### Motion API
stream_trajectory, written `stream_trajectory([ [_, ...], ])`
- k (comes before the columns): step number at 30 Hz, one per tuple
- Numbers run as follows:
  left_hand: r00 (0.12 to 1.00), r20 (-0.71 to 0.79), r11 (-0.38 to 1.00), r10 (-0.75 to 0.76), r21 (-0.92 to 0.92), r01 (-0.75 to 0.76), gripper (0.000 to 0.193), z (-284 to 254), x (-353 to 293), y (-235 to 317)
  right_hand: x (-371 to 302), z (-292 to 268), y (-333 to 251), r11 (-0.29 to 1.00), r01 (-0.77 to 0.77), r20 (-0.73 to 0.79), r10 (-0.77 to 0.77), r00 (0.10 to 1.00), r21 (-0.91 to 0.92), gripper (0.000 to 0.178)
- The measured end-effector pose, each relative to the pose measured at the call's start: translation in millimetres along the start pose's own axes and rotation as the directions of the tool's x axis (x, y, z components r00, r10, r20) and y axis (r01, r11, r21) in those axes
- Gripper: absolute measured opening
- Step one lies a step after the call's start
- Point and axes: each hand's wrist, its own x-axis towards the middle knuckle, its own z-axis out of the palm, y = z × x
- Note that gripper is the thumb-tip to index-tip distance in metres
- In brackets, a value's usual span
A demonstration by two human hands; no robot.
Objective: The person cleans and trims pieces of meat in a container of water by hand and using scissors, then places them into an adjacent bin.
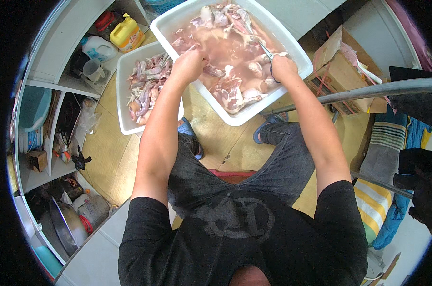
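Observation:
In my right hand [283, 68] is a pair of scissors [266, 50], its blades angled up and left over a large white tub [238, 118]. Cloudy pinkish water fills this tub, with raw poultry pieces [232, 95] lying in it, some sticking out above the surface. Over the tub's left side, my left hand [190, 66] is closed with the knuckles up; its fingertips and whatever they grip are hidden. Below and left of that hand, a second white tub [126, 125] on the floor holds a heap of raw poultry parts [149, 78].
Shelves on the left hold a yellow jug [126, 34], a white bottle [99, 48] and a metal basin [66, 224]. At right stand a cardboard box [337, 71] and a curved metal rail [368, 91] near folded cloths [380, 148]. My slippered feet flank the big tub's near corner.

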Motion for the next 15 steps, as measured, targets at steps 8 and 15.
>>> stream_trajectory([
  [8, 0.999, 0.054, 0.992, -0.006, 0.127, -0.001, 0.012, -5.9, -0.7, -8.2, -29.7, -40.7, 8.4, 0.828, 0.465, -0.104, -0.457, 0.883, 0.311, 0.042],
  [15, 0.999, 0.041, 0.992, 0.036, 0.118, -0.041, 0.015, -1.1, 1.7, 0.3, -33.7, -32.3, -25.6, 0.761, 0.531, 0.009, -0.575, 0.818, 0.373, 0.060],
])
